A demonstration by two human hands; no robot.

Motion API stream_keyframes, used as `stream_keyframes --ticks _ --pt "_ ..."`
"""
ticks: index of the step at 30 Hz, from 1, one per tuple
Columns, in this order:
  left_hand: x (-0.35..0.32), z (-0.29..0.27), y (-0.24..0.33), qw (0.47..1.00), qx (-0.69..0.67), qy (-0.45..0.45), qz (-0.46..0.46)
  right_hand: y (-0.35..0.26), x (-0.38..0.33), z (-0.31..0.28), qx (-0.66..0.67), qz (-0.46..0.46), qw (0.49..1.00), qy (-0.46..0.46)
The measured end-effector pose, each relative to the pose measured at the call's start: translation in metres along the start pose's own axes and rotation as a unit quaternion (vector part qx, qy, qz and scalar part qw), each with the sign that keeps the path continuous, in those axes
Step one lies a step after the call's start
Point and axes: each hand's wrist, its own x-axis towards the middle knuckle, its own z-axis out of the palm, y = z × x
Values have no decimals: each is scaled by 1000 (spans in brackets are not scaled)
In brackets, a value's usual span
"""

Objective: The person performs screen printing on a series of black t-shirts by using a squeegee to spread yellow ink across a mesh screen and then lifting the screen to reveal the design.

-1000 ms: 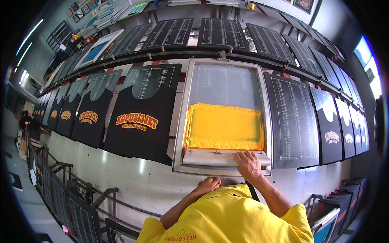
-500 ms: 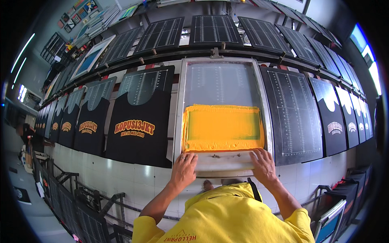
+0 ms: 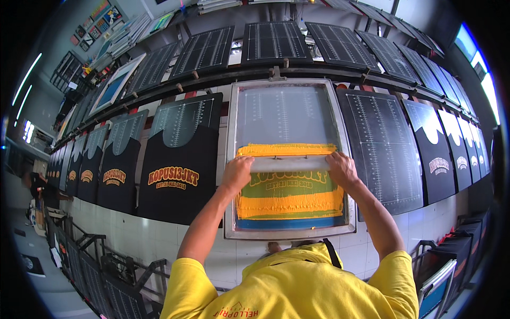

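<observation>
We grasp the squeegee (image 3: 290, 163) at both ends: our left hand (image 3: 237, 173) curls over its left end and our right hand (image 3: 342, 168) over its right. The squeegee lies crosswise within the metal-framed screen (image 3: 280, 83), a little nearer our side than its middle, in the row of boards in front of us.

The screen holds yellow-orange ink (image 3: 289, 202). One band of it sits just beyond the squeegee; another, thicker and rippled, lies on our side, near a blue strip (image 3: 281, 225) of mesh. Between the squeegee and the nearer band, the mesh looks greenish under a thin film, and arched lettering shows there. A small yellow blob marks the near rail.

Inside the frame, a wide stretch of grey mesh (image 3: 287, 114) lies open from the far ink band to the far rail, where a clamp (image 3: 276, 74) meets a dark bar. Sideways we have little room, as our hands come close to both side rails; whether they touch them, we cannot tell.

To the left, just beside the frame, a black shirt (image 3: 178, 202) with an orange print lies on its board; to the right stands a bare board (image 3: 380, 154) with white scale marks.
</observation>
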Motion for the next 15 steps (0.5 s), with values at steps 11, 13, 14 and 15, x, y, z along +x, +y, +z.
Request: stream_keyframes --ticks 11,13,14,15 --pt "-84 -21 46 1000 2 -4 -1 -45 -85 -25 23 -2 999 46" --pt "-136 -18 68 999 42 1 17 -67 -130 -28 35 13 999 1" --pt "-148 -16 75 999 39 -6 12 -68 -145 -25 35 20 999 -6" --pt "-156 -14 79 999 39 -13 5 -72 -153 -22 26 16 1000 -1"
